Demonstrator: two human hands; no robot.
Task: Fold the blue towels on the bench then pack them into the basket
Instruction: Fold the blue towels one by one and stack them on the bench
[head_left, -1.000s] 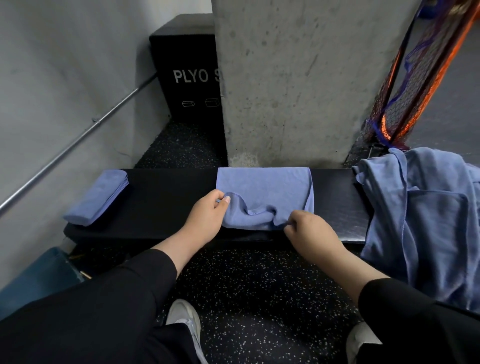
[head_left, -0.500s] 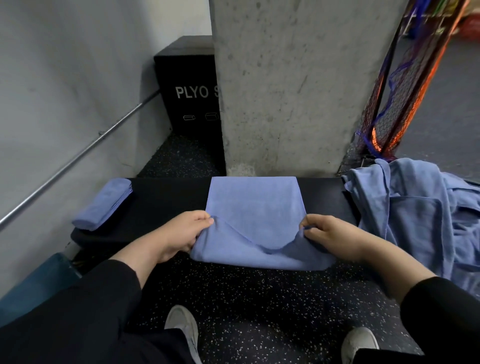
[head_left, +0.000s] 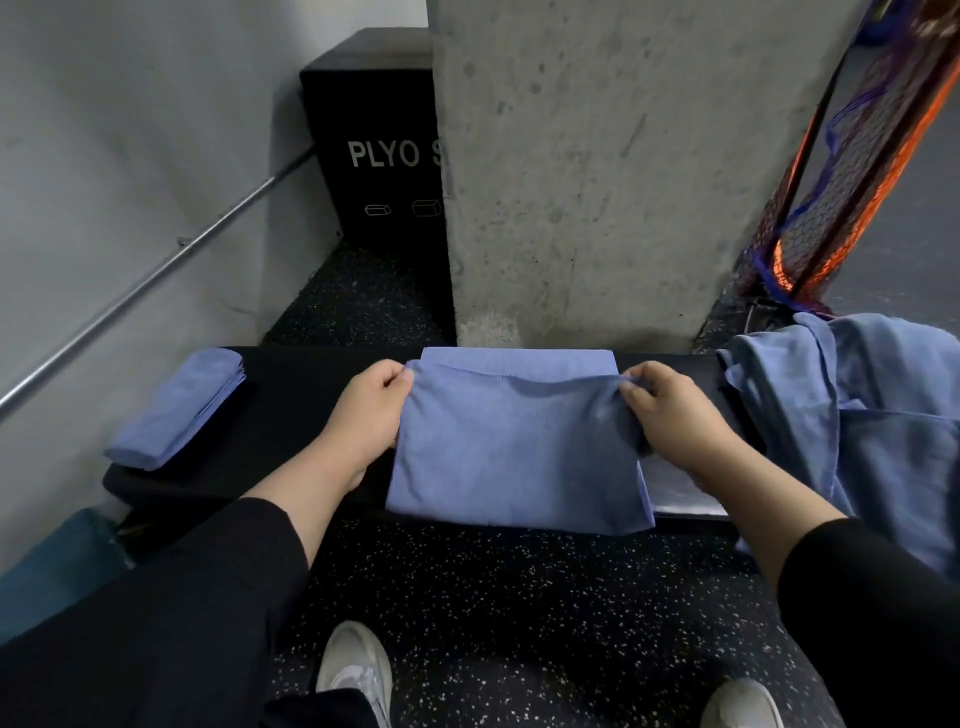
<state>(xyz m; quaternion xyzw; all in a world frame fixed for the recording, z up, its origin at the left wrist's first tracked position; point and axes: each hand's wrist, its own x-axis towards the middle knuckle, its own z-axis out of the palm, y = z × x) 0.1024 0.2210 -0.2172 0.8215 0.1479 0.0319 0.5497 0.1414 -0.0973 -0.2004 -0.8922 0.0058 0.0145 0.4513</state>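
**Mid-fold on the bench, near edge carried to the far edge**

Left hand (head_left: 370, 410) pinching the left corner of the blue towel (head_left: 514, 457), thumb and fingers closed on the hem. Right hand (head_left: 670, 415) pinching the right corner the same way, fingers curled round the cloth. Both corners held level and taut, probably to bring the lifted edge down square against the far edge, which shows as a thin strip beyond the raised hem. Held by the corners rather than the middle, likely so the fold line stays straight and the layers do not bunch.

Towel lying across the middle of the black bench (head_left: 291, 395), its near fold hanging slightly over the front lip. Judged as a halving fold almost closed, with the edge not yet laid flat.

Counted: one towel in hand; one folded towel (head_left: 174, 410) set at the left end of the bench, well apart from the work, presumably parked there to keep the middle free; one loose heap of blue cloth (head_left: 872, 415) at the right end, draped over the edge, number of towels in it impossible to tell. Two hands, both occupied.

Basket not identifiable here; only a teal shape (head_left: 49, 566) low at the left, too cropped to name. Packing not yet begun, by this view.
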